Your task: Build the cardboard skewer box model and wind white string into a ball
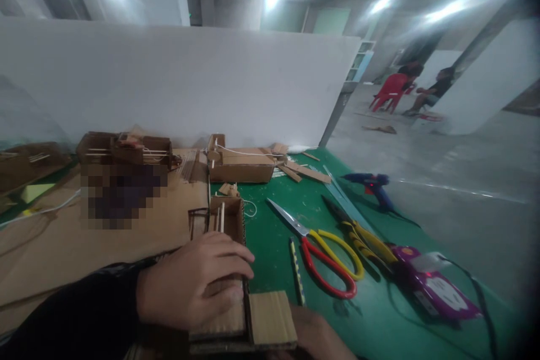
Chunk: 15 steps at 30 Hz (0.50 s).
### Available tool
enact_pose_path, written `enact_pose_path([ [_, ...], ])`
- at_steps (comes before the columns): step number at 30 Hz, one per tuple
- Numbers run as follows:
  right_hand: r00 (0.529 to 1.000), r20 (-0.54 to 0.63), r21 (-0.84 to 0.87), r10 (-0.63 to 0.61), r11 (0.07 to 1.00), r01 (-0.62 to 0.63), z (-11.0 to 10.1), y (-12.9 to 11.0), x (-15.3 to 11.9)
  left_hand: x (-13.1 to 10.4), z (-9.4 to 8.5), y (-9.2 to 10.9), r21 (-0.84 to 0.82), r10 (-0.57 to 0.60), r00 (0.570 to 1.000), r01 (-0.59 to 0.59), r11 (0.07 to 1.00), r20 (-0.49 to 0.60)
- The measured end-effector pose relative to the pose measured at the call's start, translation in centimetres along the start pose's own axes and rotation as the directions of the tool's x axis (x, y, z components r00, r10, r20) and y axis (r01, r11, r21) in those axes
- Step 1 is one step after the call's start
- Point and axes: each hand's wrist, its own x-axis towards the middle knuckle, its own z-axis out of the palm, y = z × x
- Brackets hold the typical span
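Observation:
A narrow cardboard box [239, 219] with thin wooden sticks inside stands near the front edge of the green table. My left hand [202, 278] rests across its near part, palm down, fingers slightly spread over the cardboard. At the bottom, my right hand [316, 334] is beside a small square cardboard piece [273, 319] at the box's near right corner. The fingers of my right hand are mostly hidden under and behind that piece. Right of the box lie a striped pencil [297, 271] and scissors [310, 236] with red and yellow handles.
Pliers [365, 242], a purple device [436, 287] and a blue glue gun [373, 183] lie to the right. Another cardboard box [242, 173] and scraps [306, 171] are behind. A large cardboard sheet [139, 242] covers the left. People sit far off.

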Motion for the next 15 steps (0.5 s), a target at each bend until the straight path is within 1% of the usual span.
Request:
enact_pose_path([
  [6,0.999,0.009,0.045,0.033,0.998,-0.034,-0.2,0.0,-0.1,0.4,-0.5,0.1,-0.023,-0.087,0.995,0.088,0.996,0.039],
  [10,0.999,0.005,-0.004,0.043,0.999,-0.043,0.2,0.6,-0.4,0.0,-0.7,0.6,-0.024,-0.169,0.981,0.172,0.985,0.099],
  [13,0.998,-0.002,-0.049,0.059,0.997,-0.059,0.4,1.0,-0.5,-0.4,-0.3,0.9,-0.036,-0.240,0.967,0.244,0.969,0.079],
  [15,0.999,-0.008,-0.068,0.044,0.997,-0.044,0.6,1.2,-0.5,-0.4,0.1,1.1,-0.065,-0.285,0.956,0.289,0.955,0.063],
])
